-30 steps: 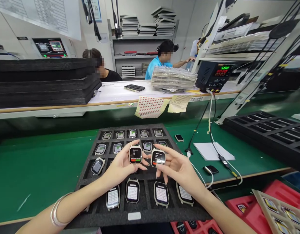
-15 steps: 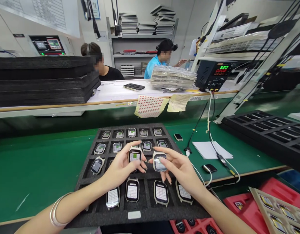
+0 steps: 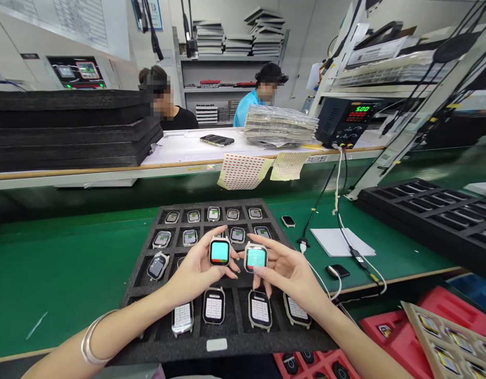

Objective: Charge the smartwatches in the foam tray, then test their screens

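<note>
While both hands hover above a black foam tray (image 3: 167, 347), the left hand's grip (image 3: 195, 271) pinches a lit smartwatch (image 3: 219, 251) by its edges. The right hand's grip (image 3: 290, 276) closes on a second smartwatch (image 3: 256, 258) just beside it.

Two slim, bare forearms, the left forearm (image 3: 102, 337) and the right forearm (image 3: 361, 339), run in from the lower corners of the head view and end in a narrow left hand (image 3: 195, 271) and a long-fingered right hand (image 3: 290, 273). A silver bangle (image 3: 93, 337) of thin, stacked loops circles the left wrist, hanging loosely. The fingernails (image 3: 237, 269) of the left hand look dark and neatly shaped, though they are too small to make out any finer detail.
</note>
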The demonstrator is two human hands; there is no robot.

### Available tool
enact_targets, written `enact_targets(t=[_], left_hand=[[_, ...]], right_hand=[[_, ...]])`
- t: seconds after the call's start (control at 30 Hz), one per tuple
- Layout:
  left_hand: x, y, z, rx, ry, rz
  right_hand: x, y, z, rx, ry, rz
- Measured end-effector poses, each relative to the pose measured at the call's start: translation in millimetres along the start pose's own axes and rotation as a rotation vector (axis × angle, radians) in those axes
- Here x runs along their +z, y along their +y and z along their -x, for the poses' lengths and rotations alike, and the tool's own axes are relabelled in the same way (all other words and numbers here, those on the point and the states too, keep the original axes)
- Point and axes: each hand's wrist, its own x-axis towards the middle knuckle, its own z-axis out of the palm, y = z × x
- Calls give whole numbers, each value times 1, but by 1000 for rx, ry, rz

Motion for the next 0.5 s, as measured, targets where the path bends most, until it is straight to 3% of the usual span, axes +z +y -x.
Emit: enact_targets(t=[0.3, 0.5], left_hand=[[0, -4, 2, -42, 5, 39], [0, -3, 3, -49, -22, 51]], right_hand=[[-8, 10, -1, -19, -97, -23], [-16, 9, 4, -56, -24, 140]])
